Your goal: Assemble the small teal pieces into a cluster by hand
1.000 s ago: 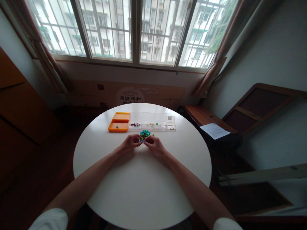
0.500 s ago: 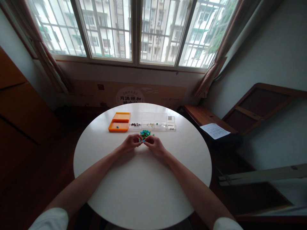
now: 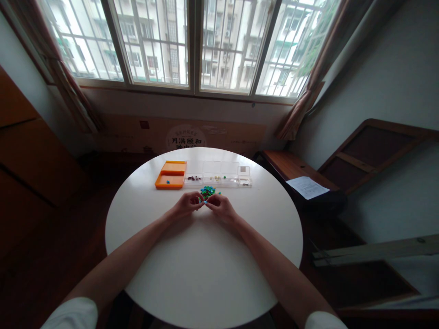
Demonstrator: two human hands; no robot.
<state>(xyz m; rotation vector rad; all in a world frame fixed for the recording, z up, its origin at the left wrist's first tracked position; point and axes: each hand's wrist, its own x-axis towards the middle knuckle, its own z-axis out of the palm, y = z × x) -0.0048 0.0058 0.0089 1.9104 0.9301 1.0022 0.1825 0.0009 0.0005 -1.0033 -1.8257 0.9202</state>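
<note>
Both my hands meet just in front of a pile of small green and blue pieces on the white round table. Between the fingertips shows a tiny blue piece, too small to make out its exact kind. My left hand is closed in a pinch on its left side. From the other side my right hand pinches it too. Behind the pile stands an orange case with its lid up and a small blue piece inside.
Beside the orange case, clear plastic boxes with raised lids hold dark, pale and green bits. A wooden bench at the right carries a white paper sheet. A barred window and a printed cardboard panel lie beyond the table.
Both hands stay in nearly the same place, pinching at the small blue piece. It shows slightly differently between the fingertips; the boxes and the pile look unchanged.
</note>
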